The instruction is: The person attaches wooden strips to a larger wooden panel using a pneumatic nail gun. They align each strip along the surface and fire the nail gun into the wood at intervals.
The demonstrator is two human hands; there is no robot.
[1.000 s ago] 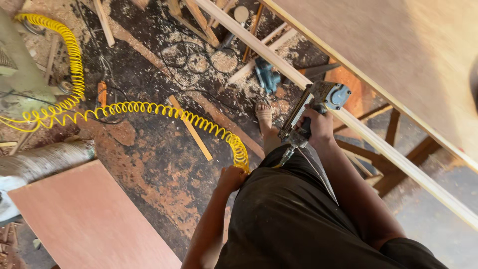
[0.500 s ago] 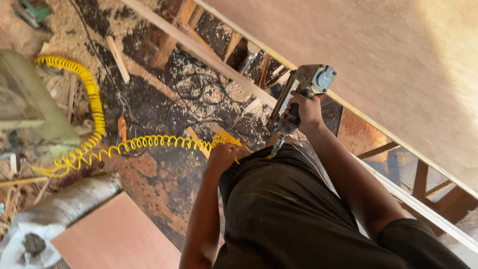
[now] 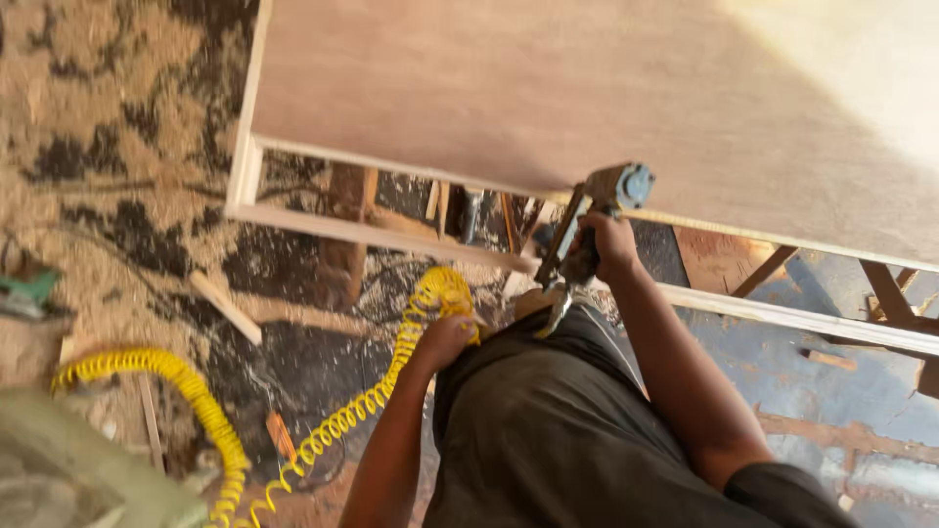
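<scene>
Closest, the person's dark trousers [image 3: 577,420] fill the lower middle, with both forearms reaching out from them. Just beyond, the left hand [image 3: 448,337] is curled shut around a coiled yellow hose [image 3: 391,376], at the point where the coil rises into a loop beside the knee; from there the hose trails down and left over the floor [image 3: 117,127], which is covered in sawdust with dark patches showing through. A short wood offcut [image 3: 225,306] lies on that floor, well apart from the hose. Further out, the right hand [image 3: 606,244] is closed around the grip of a nail gun [image 3: 592,220], held upright with its round cap at the top and its long magazine slanting down toward the trousers. The gun's head sits against the near edge of a large plywood sheet [image 3: 587,88], which lies on a frame of pale battens [image 3: 372,230] and spans the far part of the view.
</scene>
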